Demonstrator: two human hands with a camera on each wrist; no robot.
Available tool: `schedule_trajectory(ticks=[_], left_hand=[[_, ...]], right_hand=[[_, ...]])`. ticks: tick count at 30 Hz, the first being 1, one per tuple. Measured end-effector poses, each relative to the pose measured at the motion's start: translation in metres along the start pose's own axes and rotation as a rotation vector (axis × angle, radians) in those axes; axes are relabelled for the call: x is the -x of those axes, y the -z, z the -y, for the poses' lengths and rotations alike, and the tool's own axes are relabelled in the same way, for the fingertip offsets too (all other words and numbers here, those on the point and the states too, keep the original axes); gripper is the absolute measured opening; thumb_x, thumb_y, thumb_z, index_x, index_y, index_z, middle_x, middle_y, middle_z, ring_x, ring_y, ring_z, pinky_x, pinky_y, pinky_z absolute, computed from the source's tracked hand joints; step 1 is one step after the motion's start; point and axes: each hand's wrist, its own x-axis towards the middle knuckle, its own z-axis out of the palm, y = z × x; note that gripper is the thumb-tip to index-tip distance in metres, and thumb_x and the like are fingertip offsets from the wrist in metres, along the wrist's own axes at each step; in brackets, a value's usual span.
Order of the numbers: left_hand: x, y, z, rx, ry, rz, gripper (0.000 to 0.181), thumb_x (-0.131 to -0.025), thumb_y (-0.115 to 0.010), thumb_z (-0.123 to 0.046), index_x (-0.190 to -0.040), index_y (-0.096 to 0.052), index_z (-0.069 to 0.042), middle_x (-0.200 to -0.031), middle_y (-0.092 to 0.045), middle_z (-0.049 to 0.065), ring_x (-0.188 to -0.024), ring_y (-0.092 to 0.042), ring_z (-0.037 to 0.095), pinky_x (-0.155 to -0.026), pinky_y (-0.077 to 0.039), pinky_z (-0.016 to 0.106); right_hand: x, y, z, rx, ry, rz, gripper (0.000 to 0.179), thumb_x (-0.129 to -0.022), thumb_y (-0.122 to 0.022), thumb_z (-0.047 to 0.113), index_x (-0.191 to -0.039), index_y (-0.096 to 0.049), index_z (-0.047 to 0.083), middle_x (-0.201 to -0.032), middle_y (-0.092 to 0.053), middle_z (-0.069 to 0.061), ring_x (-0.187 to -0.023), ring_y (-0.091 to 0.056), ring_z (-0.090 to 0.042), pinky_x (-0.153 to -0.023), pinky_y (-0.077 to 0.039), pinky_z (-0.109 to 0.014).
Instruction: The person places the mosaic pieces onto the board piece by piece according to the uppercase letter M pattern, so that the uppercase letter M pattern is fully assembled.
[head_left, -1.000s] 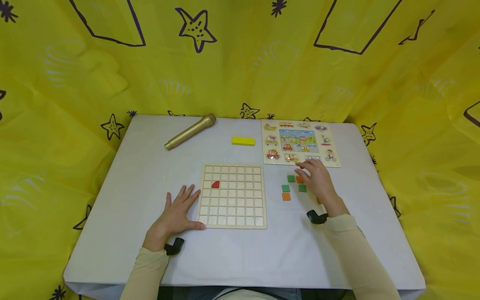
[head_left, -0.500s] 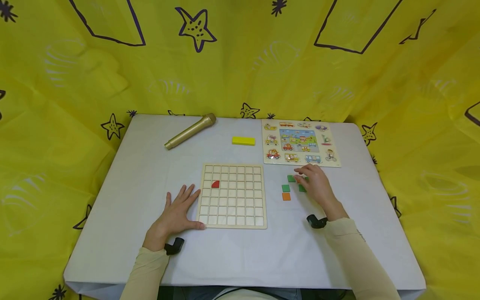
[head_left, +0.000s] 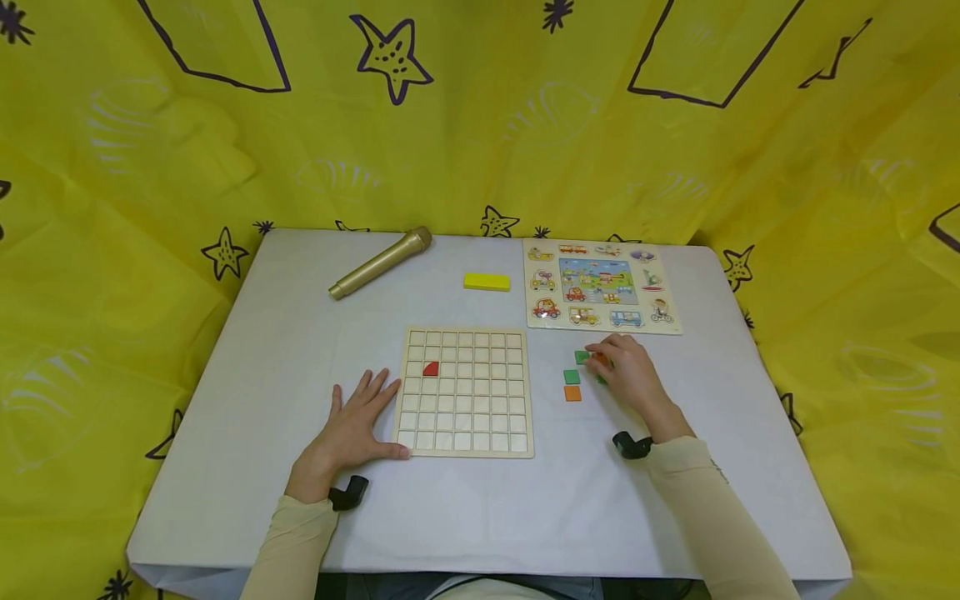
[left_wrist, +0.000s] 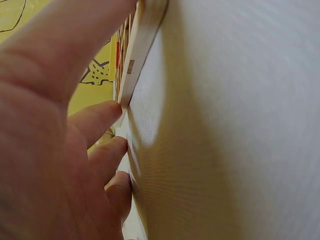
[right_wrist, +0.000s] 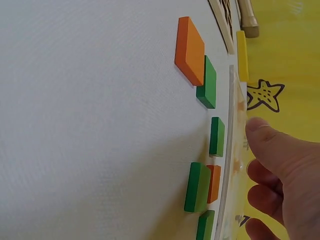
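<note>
Grid board (head_left: 480,396) sits mid-table (head_left: 465,517), left hand (head_left: 354,431) splayed against its edge, probably so it won't slide. Right hand (head_left: 633,377) is over the tiles (right_wrist: 191,52), narrow gap, nothing visibly pinched. Tiles sit right of the board, likely for easy reach.

A gold microphone (head_left: 381,263) lies slantwise near the back edge of the white-covered table (head_left: 225,458), its head toward the yellow curtain (head_left: 465,158) printed with stars; a yellow block (head_left: 487,282) rests between it and a picture puzzle board (head_left: 597,279)
</note>
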Motion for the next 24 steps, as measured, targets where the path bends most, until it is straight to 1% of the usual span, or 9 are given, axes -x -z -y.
schedule_trajectory(ticks=[6,12,17,20,24], left_hand=[[0.0012,0.0009,-0.0012,0.003,0.0,-0.001,0.118,-0.062,-0.079,-0.068,-0.154,-0.03,-0.012,-0.161,-0.015,0.011,-0.147,-0.004,0.034,-0.107,0.008,0.066],[0.0005,0.0003,-0.0005,0.003,0.0,-0.001,0.118,-0.063,-0.079,-0.068,-0.154,-0.031,-0.011,-0.161,-0.015,0.012,-0.147,-0.004,0.034,-0.107,0.008,0.067],[0.0008,0.0003,-0.0001,0.001,0.004,-0.001,0.118,-0.063,-0.079,-0.068,-0.154,-0.03,-0.011,-0.161,-0.015,0.012,-0.147,-0.004,0.034,-0.107,0.009,0.066],[0.001,0.0003,0.0002,0.0,0.007,0.002,0.118,-0.063,-0.079,-0.068,-0.154,-0.03,-0.012,-0.161,-0.015,0.011,-0.147,-0.003,0.033,-0.107,0.009,0.065],[0.0011,0.0002,0.0006,0.002,0.002,-0.001,0.118,-0.063,-0.079,-0.068,-0.154,-0.03,-0.011,-0.161,-0.015,0.011,-0.147,-0.003,0.034,-0.107,0.009,0.065]], right_hand=[[-0.0004,-0.0031,-0.0047,0.021,-0.01,0.02,0.025,-0.085,-0.078,0.013,-0.105,-0.073,0.0,-0.095,-0.064,-0.01,-0.088,-0.054,-0.03,-0.076,-0.044,-0.045],[0.0007,-0.0059,-0.0058,0.001,0.025,0.013,0.024,-0.081,-0.081,0.013,-0.101,-0.075,0.002,-0.089,-0.063,-0.007,-0.082,-0.053,-0.027,-0.072,-0.042,-0.041],[0.0018,-0.007,-0.0045,-0.006,0.051,0.024,0.023,-0.08,-0.082,0.014,-0.101,-0.076,0.004,-0.087,-0.061,-0.003,-0.078,-0.05,-0.023,-0.07,-0.038,-0.038],[0.0023,-0.0066,-0.0028,-0.015,0.057,0.044,0.024,-0.08,-0.082,0.016,-0.101,-0.077,0.006,-0.087,-0.061,-0.003,-0.078,-0.049,-0.022,-0.07,-0.037,-0.039],[0.0029,-0.0064,-0.0015,-0.011,0.049,0.079,0.024,-0.081,-0.081,0.019,-0.102,-0.077,0.008,-0.09,-0.062,-0.003,-0.082,-0.051,-0.023,-0.074,-0.038,-0.042]])
